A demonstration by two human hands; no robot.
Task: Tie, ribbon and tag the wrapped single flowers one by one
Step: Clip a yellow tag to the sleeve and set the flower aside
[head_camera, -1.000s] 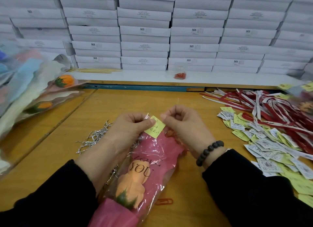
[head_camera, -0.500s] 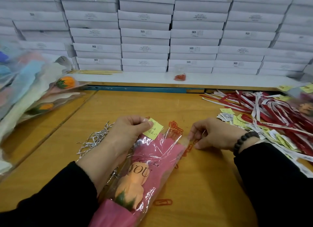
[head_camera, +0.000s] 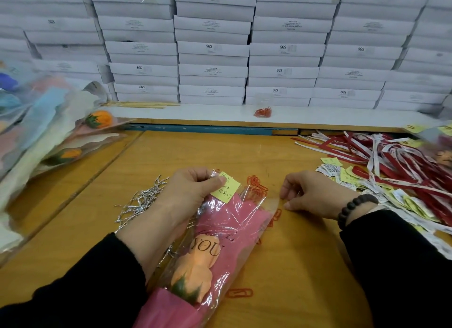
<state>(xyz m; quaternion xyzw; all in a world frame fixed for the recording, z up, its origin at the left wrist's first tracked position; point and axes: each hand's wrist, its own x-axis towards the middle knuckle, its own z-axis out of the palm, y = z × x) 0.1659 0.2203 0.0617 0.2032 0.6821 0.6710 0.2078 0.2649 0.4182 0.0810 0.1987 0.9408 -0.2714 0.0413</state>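
A worker's left hand [head_camera: 188, 193] pinched a yellow tag [head_camera: 226, 187] flat against the cellophane top edge of a wrapped single flower [head_camera: 212, 249], thumb over the note and fingers curled behind the sleeve. The flower, an orange bloom in pink paper printed "YOU", lay on the counter [head_camera: 293, 266] below that hand, its head pointing back toward the worker. The right hand [head_camera: 310, 195] rested just beside the sleeve's far corner, fingers curled down onto the counter among red paper clips [head_camera: 256, 185]; whether it had a clip between its fingertips could not be told. Judged from this, the step in hand was clipping the tag on: it would go best with the tag kept square and pressed to the film until a clip was slid over both layers, without creasing the wrap. Silver twist ties [head_camera: 139, 200] lay just beyond the left hand, loose tags [head_camera: 352, 180] and red-and-white ribbons [head_camera: 391, 156] beyond the right, and more wrapped flowers [head_camera: 49, 131] well apart, past the left hand.
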